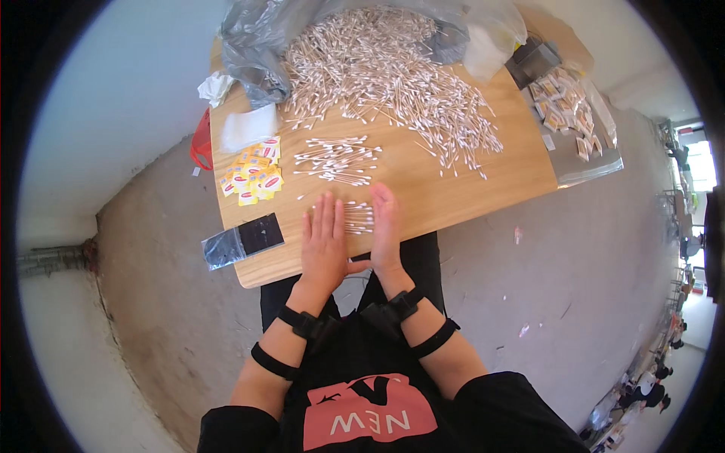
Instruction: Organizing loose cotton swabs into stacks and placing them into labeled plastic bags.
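The scene is brightly and evenly lit, daylight-like, with the strongest light at the far right, where a window is blown out to white. The wooden table shows true colour with soft, short shadows under the left hand and right hand. A clear plastic bag at the far left of the table carries small glints of glare. The centre is sharp; fine detail softens toward the rim. The fisheye lens bends the table edges and floor lines, and a black ring frames the round picture.
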{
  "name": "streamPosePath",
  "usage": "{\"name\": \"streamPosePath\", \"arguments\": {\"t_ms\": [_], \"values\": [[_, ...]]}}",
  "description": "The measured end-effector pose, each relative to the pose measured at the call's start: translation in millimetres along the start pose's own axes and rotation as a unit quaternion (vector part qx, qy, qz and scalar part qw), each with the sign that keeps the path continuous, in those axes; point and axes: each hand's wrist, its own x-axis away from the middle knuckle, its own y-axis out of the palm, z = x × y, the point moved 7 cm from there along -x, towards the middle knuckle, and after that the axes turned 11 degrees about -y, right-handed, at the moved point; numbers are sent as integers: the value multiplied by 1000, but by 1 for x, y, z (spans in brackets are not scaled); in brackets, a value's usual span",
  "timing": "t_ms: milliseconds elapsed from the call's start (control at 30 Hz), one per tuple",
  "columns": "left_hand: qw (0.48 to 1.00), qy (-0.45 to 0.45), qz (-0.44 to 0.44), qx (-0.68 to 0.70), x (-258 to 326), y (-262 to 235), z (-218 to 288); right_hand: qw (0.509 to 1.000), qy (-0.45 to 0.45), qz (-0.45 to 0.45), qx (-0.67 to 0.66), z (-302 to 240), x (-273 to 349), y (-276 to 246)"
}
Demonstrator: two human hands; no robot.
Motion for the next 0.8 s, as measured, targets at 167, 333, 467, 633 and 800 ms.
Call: {"name": "streamPosePath", "arguments": {"t_ms": [167, 333, 467, 633, 800], "values": [[1000, 0, 6, 17, 4, 8, -2, 992, -42, -43, 111, -5, 2, 22], [998, 12, 41, 55, 6, 0, 1, 997, 51, -44, -49, 9, 3, 20], [994, -58, 9, 95, 2, -14, -4, 999, 24, -2, -43, 0, -4, 15], [994, -6, 106, 23, 1, 5, -5, 999, 0, -52, -5, 11, 2, 28], [993, -22, 108, 43, 2, 12, -6, 996, 2, -76, 37, 10, 2, 40]]}}
